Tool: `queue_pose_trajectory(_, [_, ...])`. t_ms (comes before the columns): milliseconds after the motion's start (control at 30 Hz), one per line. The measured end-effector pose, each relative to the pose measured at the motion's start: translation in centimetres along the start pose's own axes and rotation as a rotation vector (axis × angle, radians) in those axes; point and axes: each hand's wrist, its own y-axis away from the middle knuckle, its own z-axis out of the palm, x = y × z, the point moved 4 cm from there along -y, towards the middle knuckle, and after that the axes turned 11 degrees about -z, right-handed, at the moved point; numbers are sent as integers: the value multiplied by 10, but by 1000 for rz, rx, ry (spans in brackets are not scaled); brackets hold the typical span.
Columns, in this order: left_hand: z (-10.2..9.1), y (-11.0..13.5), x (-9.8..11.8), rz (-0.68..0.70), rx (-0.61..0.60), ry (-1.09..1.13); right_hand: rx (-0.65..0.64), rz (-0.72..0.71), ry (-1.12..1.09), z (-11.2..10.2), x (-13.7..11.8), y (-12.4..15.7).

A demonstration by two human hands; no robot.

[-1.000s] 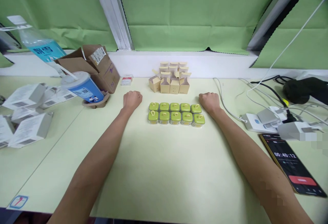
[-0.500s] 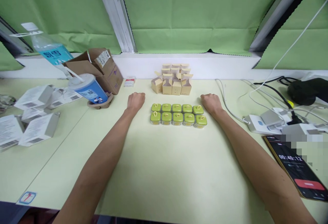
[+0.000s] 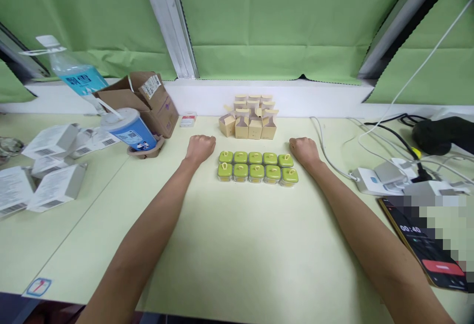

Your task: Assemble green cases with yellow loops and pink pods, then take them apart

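Note:
My left hand [image 3: 200,148] rests on the table as a fist, left of the small containers, and nothing shows in it. On the other side, my right hand [image 3: 304,150] is also closed in a fist, close to the right end of the rows. Between them stand two rows of small clear containers with green lids [image 3: 256,171], each lid with a little loop on top. Behind these is a cluster of small tan cardboard boxes [image 3: 248,127] with their flaps up, against the white ledge.
To the left are a brown carton [image 3: 163,111], a tilted bottle [image 3: 79,77], a blue-and-white tub [image 3: 129,129] and several white boxes [image 3: 59,185]. A power strip [image 3: 381,178] with cables and a phone [image 3: 422,245] showing a timer lie at right.
My left hand has shifted slightly to the right, toward the containers. The right hand stays in place, and the containers and boxes have not moved.

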Motion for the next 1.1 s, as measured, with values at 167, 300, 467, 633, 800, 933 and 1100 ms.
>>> queue_pose_trajectory(167, [-56,5,19,109,87,0,31,35,-29,2,3,-1])
queue_pose_trajectory(300, [-121,29,50,179,180,54,44,63,-47,4,5,-1])
queue_pose_trajectory(467, [-154,79,105,484,38,1,54,98,-57,3,7,0])
queue_pose_trajectory(633, [-159,102,125,532,-63,-120,72,118,-77,3,8,1])
queue_pose_trajectory(800, [-152,101,127,536,-86,-169,82,130,-106,3,8,2])
queue_pose_trajectory(933, [-140,90,120,489,-103,-151,80,131,-120,1,9,2])
queue_pose_trajectory(1100, [-124,73,110,486,-36,-54,89,145,-137,0,7,2])
